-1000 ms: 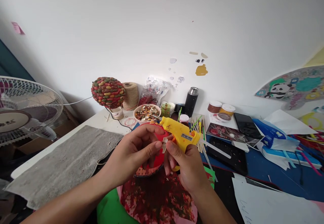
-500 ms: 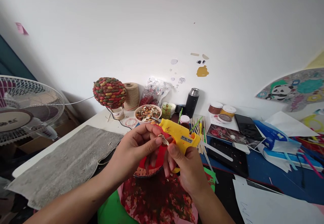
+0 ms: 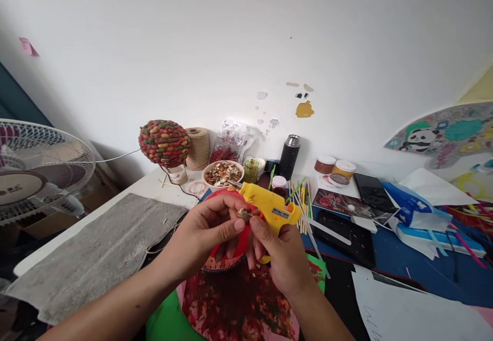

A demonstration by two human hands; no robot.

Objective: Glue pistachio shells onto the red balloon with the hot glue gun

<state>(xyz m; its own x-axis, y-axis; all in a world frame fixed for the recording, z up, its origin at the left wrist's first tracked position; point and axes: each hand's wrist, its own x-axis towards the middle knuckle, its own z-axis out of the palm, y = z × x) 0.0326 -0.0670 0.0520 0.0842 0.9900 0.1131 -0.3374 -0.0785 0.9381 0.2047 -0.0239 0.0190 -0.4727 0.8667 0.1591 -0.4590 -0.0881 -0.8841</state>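
My left hand [image 3: 211, 225] pinches a small brown and pale shell-like piece [image 3: 243, 214] between thumb and fingers. My right hand [image 3: 283, 251] is wrapped round a yellow hot glue gun [image 3: 269, 205], whose metal nozzle points left, with a whitish glue stick [image 3: 327, 229] out of its back. The right thumb tip is close against the small piece; whether it touches I cannot tell. Below the hands lies a red round object [image 3: 241, 241] in a dark-rimmed basket [image 3: 221, 264], partly hidden by my fingers. Behind the nozzle stands a bowl [image 3: 208, 180] of mixed shell-like pieces.
A paint-stained sheet [image 3: 239, 305] lies nearest me. A multicoloured ball [image 3: 164, 143], twine spool [image 3: 198, 148], black flask [image 3: 289, 158] and paint jars [image 3: 325, 165] stand at the back. To the left are a grey cloth [image 3: 96, 248] and a fan [image 3: 38, 171]; a phone [image 3: 373, 192] lies right.
The small piece has turned between my left fingers and shows a browner side. My right thumb has come up nearer to it. The view has shifted slightly.
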